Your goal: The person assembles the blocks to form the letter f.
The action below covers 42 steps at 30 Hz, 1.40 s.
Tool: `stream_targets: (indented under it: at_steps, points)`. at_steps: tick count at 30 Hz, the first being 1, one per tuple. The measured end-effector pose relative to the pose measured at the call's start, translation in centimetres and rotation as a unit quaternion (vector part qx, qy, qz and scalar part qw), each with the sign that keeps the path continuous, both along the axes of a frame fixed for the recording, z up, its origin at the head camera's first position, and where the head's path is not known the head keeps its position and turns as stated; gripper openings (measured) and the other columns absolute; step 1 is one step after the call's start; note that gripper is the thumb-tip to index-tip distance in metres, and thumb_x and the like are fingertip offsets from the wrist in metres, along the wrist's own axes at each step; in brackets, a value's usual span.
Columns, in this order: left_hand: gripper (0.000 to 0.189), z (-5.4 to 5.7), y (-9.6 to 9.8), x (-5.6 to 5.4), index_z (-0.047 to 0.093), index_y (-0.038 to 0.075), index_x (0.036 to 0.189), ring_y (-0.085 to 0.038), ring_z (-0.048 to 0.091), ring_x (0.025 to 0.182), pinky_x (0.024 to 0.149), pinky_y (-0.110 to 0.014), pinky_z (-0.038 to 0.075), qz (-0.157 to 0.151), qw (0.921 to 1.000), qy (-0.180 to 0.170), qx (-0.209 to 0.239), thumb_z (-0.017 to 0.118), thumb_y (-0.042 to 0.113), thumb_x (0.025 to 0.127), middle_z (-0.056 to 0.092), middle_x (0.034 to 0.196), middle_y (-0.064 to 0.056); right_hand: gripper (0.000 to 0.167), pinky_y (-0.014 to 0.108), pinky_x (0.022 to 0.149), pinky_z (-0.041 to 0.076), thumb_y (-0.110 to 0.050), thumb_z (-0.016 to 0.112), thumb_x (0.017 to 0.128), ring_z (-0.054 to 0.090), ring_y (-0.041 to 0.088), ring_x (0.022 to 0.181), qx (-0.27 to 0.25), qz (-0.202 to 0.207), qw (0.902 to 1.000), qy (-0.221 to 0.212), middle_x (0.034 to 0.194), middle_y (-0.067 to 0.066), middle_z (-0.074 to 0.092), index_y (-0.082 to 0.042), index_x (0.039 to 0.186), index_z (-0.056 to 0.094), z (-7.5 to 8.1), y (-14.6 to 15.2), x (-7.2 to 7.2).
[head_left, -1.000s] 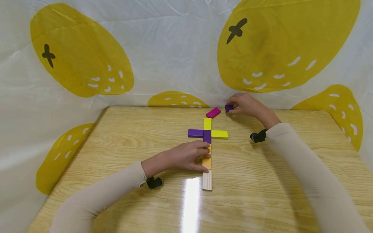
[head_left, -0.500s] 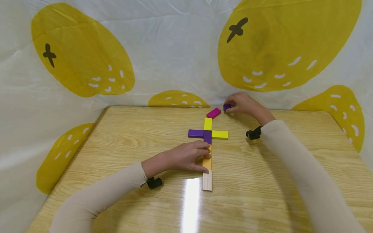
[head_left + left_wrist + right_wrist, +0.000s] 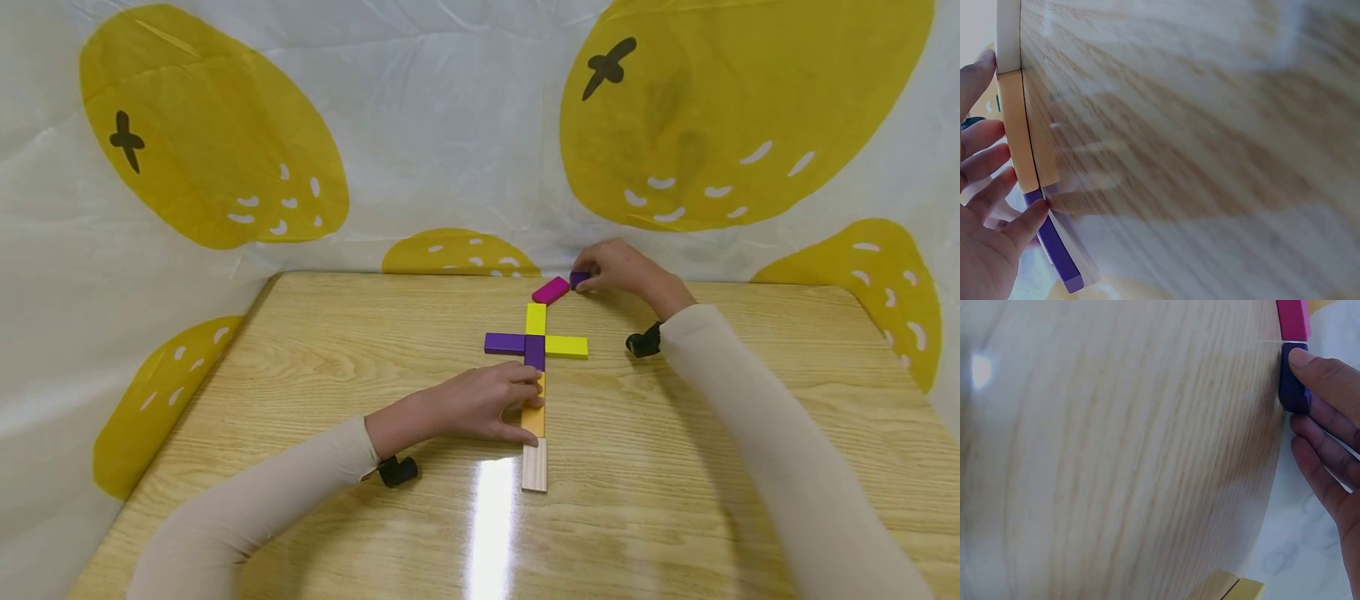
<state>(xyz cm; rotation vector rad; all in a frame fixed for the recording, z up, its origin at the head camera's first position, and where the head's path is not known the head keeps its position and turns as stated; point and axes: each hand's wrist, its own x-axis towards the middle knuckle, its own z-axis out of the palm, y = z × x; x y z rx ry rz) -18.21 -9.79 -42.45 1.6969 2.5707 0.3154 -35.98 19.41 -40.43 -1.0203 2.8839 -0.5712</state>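
At the table's far edge my right hand (image 3: 622, 271) pinches a dark purple block (image 3: 1293, 378) between thumb and fingers. Its end lies right by a slanted magenta block (image 3: 551, 290); a thin line shows between them in the right wrist view. My left hand (image 3: 480, 404) rests along an orange block (image 3: 1019, 131), fingertips touching it and one finger on the purple block (image 3: 534, 352) beyond. A bare wooden block (image 3: 535, 467) ends the column at the near side. A yellow block (image 3: 536, 318) tops it. Another purple block (image 3: 504, 343) and a yellow block (image 3: 566, 347) form side arms.
The wood-grain table (image 3: 337, 325) meets a white cloth (image 3: 450, 125) with yellow lemon-like shapes at the back and left. A bright light reflection (image 3: 491, 533) lies on the tabletop near me.
My right hand has moved slightly left with the purple block, bringing it up beside the magenta block. The left hand has stayed on the column.
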Motion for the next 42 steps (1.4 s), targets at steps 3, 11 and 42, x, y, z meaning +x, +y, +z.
stream_targets:
  at_steps: [3, 11, 42]
  points:
    - [0.057, 0.0, 0.0, 0.0, 0.072, 0.011, 0.124, -0.018, 0.052, 0.131, 0.110, -0.024, 0.043, 0.000, 1.0000, -0.001, -0.001, 0.071, 0.057, 0.090, 0.059, 0.132, -0.004, 0.022, 0.046, 0.084, 0.056, -0.014, 0.084, 0.085, 0.066, 0.027, 0.086, 0.001, -0.004, 1.0000, -0.005, 0.095, 0.011, 0.073, -0.001, 0.101, 0.076, -0.1, -0.1, -0.1]
    - [0.059, 0.1, 0.0, 0.2, 0.072, 0.011, 0.125, -0.018, 0.053, 0.131, 0.110, -0.024, 0.043, 0.004, 1.0000, 0.001, -0.006, 0.070, 0.058, 0.090, 0.058, 0.135, -0.005, 0.023, 0.047, 0.087, 0.057, -0.011, 0.083, 0.086, 0.068, 0.028, 0.090, -0.003, -0.005, 0.9999, -0.014, 0.099, 0.013, 0.073, 0.001, 0.104, 0.075, -0.1, -0.2, 0.0]
    - [0.058, 0.7, 0.2, 0.2, 0.072, 0.011, 0.125, -0.019, 0.054, 0.131, 0.109, -0.024, 0.044, 0.005, 1.0000, -0.003, -0.008, 0.071, 0.057, 0.090, 0.059, 0.133, -0.005, 0.022, 0.051, 0.086, 0.057, -0.014, 0.076, 0.092, 0.071, 0.035, 0.096, 0.006, 0.011, 0.9994, 0.032, 0.107, 0.016, 0.074, 0.000, 0.108, 0.076, 2.2, 2.9, 3.5]
